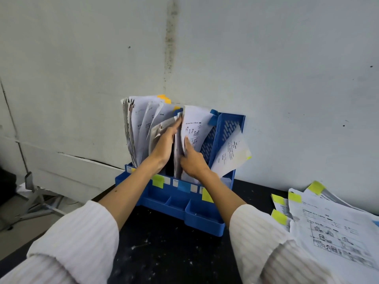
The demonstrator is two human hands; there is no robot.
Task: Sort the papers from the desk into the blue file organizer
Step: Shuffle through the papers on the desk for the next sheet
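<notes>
Now both hands are inside the blue file organizer point(205, 220), which stands on the black desk point(164, 253) close against the pale wall point(266, 58). The left hand point(164, 144) reaches into the middle part of the organizer; its fingers are straight and pressed together, and they lean against a bundle of papers point(141, 124) that tilts to the left, keeping it to that side. The right hand point(191, 158) holds a sheet with small printed figures point(196, 128): the thumb lies on the front of this sheet and the other fingers go behind it, so it pinches the sheet, which stands upright in the slot just right of the left hand. A dark gap shows between the two hands.

One more sheet point(231, 154) stands tilted to the right in the rightmost slot, beside the perforated blue divider point(225, 130). On the front edge of the organizer there are small sticky notes, a green one point(158, 181), a blue one point(184, 186) and a yellow one point(206, 195). In front of them are low open trays of the same blue plastic.

At the right, on the desk, lies a loose pile of printed papers point(332, 228) with yellow-green tabs point(294, 197), well apart from the organizer. Both arms wear white ribbed sleeves point(82, 232) pushed up.
</notes>
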